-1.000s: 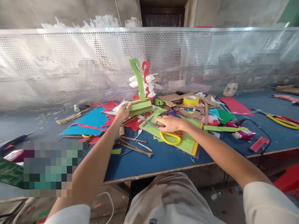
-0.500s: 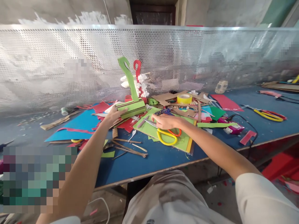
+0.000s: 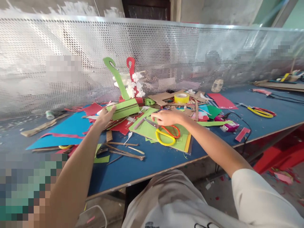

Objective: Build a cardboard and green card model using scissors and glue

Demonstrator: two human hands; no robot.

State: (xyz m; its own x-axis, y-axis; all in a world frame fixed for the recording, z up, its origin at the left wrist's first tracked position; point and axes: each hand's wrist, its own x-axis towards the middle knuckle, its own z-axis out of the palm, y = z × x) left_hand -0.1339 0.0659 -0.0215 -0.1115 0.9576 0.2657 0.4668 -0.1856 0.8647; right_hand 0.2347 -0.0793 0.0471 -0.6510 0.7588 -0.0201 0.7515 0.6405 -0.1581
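My left hand (image 3: 104, 116) grips the left end of a green cardboard block (image 3: 123, 109), from which a green curled strip (image 3: 115, 76) and a red curled strip (image 3: 130, 68) with white paper flowers (image 3: 135, 85) rise. My right hand (image 3: 167, 117) rests palm down, fingers curled, on a green sheet (image 3: 152, 131), touching the blades of the yellow and orange scissors (image 3: 166, 135). I cannot make out whether it grips them.
The blue table (image 3: 147, 164) is littered with coloured paper scraps, cardboard strips and sticks. A yellow tape roll (image 3: 181, 97), a pink glue gun (image 3: 228, 126) with cable and another pair of scissors (image 3: 261, 111) lie to the right. A perforated metal screen (image 3: 71, 63) runs behind.
The view has swung right and down. Both hands stay where they were on the green block and by the scissors.
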